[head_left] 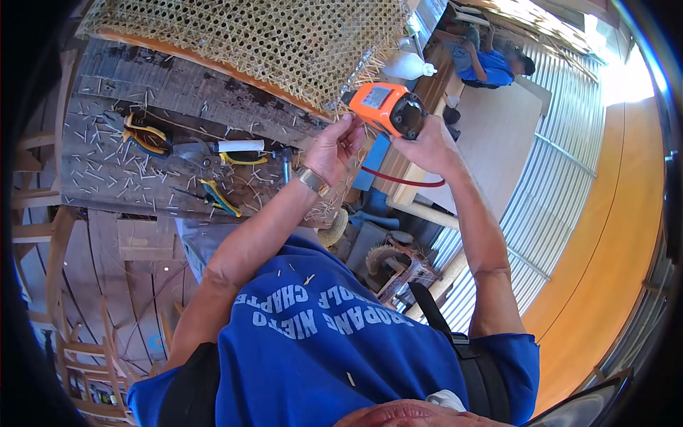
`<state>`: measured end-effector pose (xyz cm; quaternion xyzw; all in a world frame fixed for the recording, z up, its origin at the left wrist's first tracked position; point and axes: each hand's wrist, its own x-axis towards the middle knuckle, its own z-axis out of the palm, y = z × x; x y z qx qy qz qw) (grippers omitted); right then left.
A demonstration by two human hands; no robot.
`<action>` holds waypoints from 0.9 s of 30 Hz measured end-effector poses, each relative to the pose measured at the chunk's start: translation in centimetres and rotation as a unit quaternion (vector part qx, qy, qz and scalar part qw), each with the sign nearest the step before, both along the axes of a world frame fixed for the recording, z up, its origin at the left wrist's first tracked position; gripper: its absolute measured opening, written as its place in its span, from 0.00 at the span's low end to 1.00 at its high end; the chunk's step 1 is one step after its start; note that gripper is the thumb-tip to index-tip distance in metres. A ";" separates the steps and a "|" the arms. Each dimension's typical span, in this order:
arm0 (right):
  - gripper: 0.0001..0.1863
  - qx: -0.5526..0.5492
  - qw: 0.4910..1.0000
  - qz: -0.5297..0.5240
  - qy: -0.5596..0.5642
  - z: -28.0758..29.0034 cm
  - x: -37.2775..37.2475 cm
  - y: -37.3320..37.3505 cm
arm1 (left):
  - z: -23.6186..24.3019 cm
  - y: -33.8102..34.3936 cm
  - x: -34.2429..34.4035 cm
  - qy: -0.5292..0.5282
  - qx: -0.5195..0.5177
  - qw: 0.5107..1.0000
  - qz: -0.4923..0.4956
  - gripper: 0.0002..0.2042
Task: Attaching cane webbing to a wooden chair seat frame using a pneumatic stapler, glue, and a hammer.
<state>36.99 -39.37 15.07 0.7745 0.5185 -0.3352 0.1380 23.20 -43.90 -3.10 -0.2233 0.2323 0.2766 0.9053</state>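
Note:
My right hand (pixel 430 146) grips the handle end of an orange and black air stapler (pixel 384 108), with a red hose (pixel 405 182) hanging below it. The stapler's nose points at the near right corner of a woven cane panel (pixel 263 43) in a wooden frame (pixel 206 65). Just under that corner is my left hand (pixel 333 151), wearing a metal watch. Its fingers are curled, thumb and forefinger close to the loose cane ends; what lies between them is too small to tell.
On the worn wooden bench (pixel 99 160) lie yellow-and-black pliers (pixel 146 135), cutters (pixel 219 198), a hammer (pixel 284 160) and many cane scraps. A white bottle (pixel 408 65) stands beyond the stapler. Another person in blue (pixel 491 67) is at the far right, beside a pale board (pixel 494 146).

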 end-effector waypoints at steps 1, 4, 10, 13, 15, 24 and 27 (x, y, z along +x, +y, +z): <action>0.15 -0.001 1.000 0.001 0.000 0.0 0.1 0.1 | 0.3 0.1 0.0 -0.007 -0.011 1.000 0.000 0.14; 0.18 -0.016 1.000 -0.012 -0.016 0.3 -0.4 0.8 | 0.5 0.3 -0.3 -0.013 -0.028 1.000 0.002 0.14; 0.18 -0.036 0.999 -0.001 -0.006 -0.2 0.3 1.2 | 0.5 0.4 0.2 -0.003 -0.060 0.998 0.003 0.12; 0.17 -0.045 0.999 -0.013 -0.012 0.0 0.0 1.6 | 0.5 0.6 0.5 0.000 -0.075 0.997 -0.001 0.10; 0.16 -0.045 0.998 0.016 -0.044 0.2 -0.8 2.1 | 0.2 0.5 0.8 0.001 -0.079 0.997 0.000 0.09; 0.16 -0.048 0.999 -0.011 -0.013 1.5 -0.9 1.1 | -1.1 -0.3 1.6 0.043 -0.042 0.998 -0.010 0.07; 0.18 -0.073 0.997 -0.002 -0.014 1.0 -0.8 1.1 | -1.2 -0.4 1.6 0.055 -0.037 0.998 -0.013 0.05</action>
